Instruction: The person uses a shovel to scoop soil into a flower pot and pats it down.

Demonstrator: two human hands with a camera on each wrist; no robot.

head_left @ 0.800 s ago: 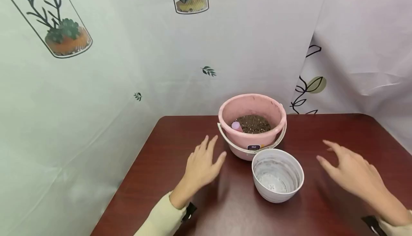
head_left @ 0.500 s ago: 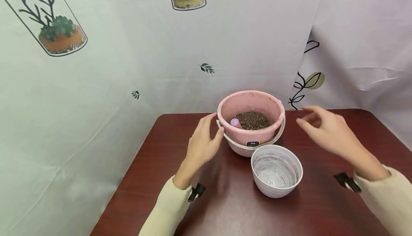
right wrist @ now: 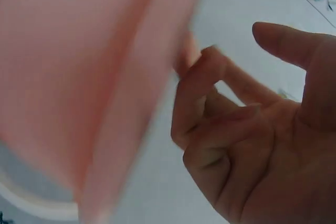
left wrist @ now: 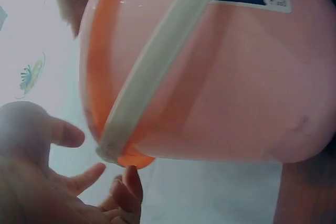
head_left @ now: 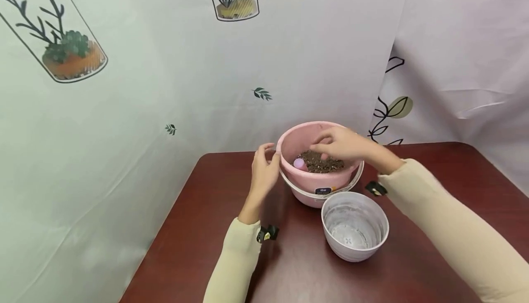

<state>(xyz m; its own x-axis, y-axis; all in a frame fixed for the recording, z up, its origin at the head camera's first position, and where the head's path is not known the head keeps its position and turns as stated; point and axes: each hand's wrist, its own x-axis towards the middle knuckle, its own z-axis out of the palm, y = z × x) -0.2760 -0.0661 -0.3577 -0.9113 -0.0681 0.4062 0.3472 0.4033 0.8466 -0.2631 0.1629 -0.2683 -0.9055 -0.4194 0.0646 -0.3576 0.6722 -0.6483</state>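
A pink bucket (head_left: 303, 181) with a white handle holds dark soil (head_left: 330, 167). From the soil at its left side sticks up a short pink rod with a lilac end (head_left: 299, 163). My left hand (head_left: 264, 170) is at the bucket's left rim, fingertips right by the handle joint in the left wrist view, thumb apart. Over the bucket's mouth hovers my right hand (head_left: 340, 143), coming in from the right above the soil. In the right wrist view its fingers are loosely bent, thumb standing away, with nothing between them. A whitish ribbed pot (head_left: 354, 252) stands in front of the bucket.
The dark red-brown table (head_left: 219, 188) carries both containers, the bucket near its back edge. A pale printed curtain (head_left: 165, 64) hangs close behind and along the left side. My right sleeve (head_left: 446, 220) passes over the table right of the pot.
My right hand has moved left and forward, from beside the pot to over the bucket. My left hand has moved forward to the bucket's rim. Bucket and pot have stayed put.
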